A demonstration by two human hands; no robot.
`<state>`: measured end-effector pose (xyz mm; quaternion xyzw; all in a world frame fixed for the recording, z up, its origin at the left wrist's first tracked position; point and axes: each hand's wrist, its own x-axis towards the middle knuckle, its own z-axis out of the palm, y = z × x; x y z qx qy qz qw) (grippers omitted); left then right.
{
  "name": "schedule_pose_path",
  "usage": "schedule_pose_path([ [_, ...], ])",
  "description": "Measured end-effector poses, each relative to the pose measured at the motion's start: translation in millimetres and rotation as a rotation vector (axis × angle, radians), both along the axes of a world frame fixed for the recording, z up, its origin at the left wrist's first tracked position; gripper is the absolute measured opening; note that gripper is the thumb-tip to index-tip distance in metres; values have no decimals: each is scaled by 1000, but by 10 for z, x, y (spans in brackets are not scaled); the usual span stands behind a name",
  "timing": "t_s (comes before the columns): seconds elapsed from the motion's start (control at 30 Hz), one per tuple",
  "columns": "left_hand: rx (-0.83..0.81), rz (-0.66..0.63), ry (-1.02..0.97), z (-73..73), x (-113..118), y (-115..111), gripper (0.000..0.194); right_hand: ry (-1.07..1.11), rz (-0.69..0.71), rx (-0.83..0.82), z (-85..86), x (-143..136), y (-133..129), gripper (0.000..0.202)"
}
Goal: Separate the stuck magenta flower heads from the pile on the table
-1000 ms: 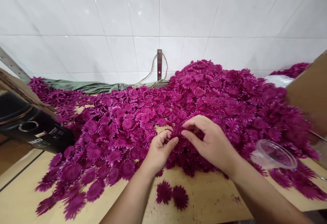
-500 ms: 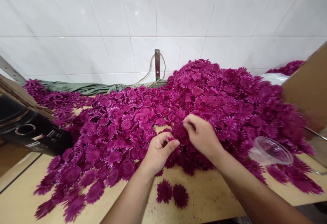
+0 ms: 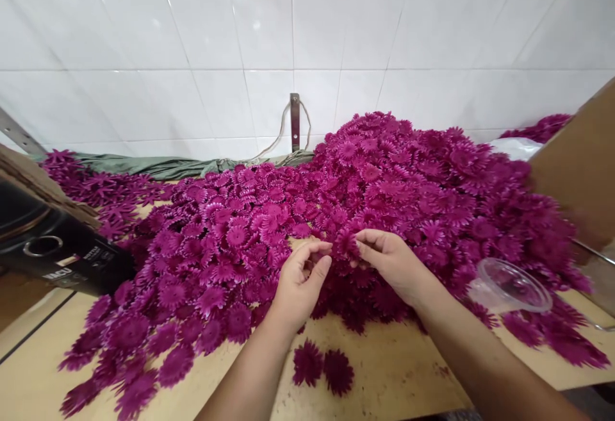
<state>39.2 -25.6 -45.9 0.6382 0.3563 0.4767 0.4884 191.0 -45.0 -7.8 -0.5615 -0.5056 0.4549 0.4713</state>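
A big heap of magenta artificial flower pieces (image 3: 408,177) covers the wooden table (image 3: 394,370). My right hand (image 3: 387,257) pinches one magenta flower (image 3: 346,245) at its edge, in front of the heap. Just left of that flower is my left hand (image 3: 303,277), its thumb and fingers curved and apart, with nothing visible between them. Two darker flower pieces (image 3: 323,366) lie side by side on the bare wood below my hands.
A clear plastic cup (image 3: 512,286) lies tipped at the right, near a cardboard panel (image 3: 576,165). At the left is a black cylinder (image 3: 62,248). Behind the heap are green cloth (image 3: 158,165), a metal bracket (image 3: 295,123) and a white tiled wall (image 3: 269,17).
My right hand has shifted slightly right and down, and a flower now shows in its fingers. The small magenta bit at my left fingertips is gone, and those fingers have opened.
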Motion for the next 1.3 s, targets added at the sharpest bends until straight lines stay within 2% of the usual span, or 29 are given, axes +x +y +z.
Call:
schedule_pose_path([
  [0.13, -129, -2, -25, 38, 30, -10, 26, -96, 39, 51, -89, -69, -17, 21],
  [0.23, -142, 67, -10, 41, 46, -15, 22, -295, 9, 126, -91, -129, -49, 16],
  [0.37, 33, 135, 117, 25, 15, -12, 12, -582, -53, 252, -66, -198, -85, 14],
  [0.47, 184, 128, 233, 16, 0, -5, 16, -735, -80, 309, -67, -230, -105, 16],
  [0.63, 236, 94, 267, 17, 37, 1, 21, -940, -176, 406, -68, -289, -86, 18],
  [0.73, 167, 88, 204, 20, 20, 3, 21, -946, -263, 420, -31, -170, 13, 19],
  [0.87, 10, 98, 63, 59, -44, 15, 21, -907, -522, 359, 53, 242, 130, 16],
  [0.9, -38, 79, 33, 72, -45, 16, 21, -835, -534, 332, 71, 318, 128, 16],
  [1.0, -147, -48, -11, 93, 9, -2, 21, -683, -327, 343, 94, 313, 40, 14],
  [1.07, -171, -110, -41, 81, 62, -29, 20, -632, -148, 393, 80, 153, -41, 13],
  [1.13, -190, -107, -86, 57, 96, -50, 23, -612, -36, 417, 56, -27, -102, 12],
  [1.2, -222, -73, -130, 37, 100, -57, 27, -630, -7, 417, 35, -153, -137, 12],
  [1.3, -288, -80, -202, 38, 82, -48, 31, -710, -33, 464, 15, -221, -158, 13],
])
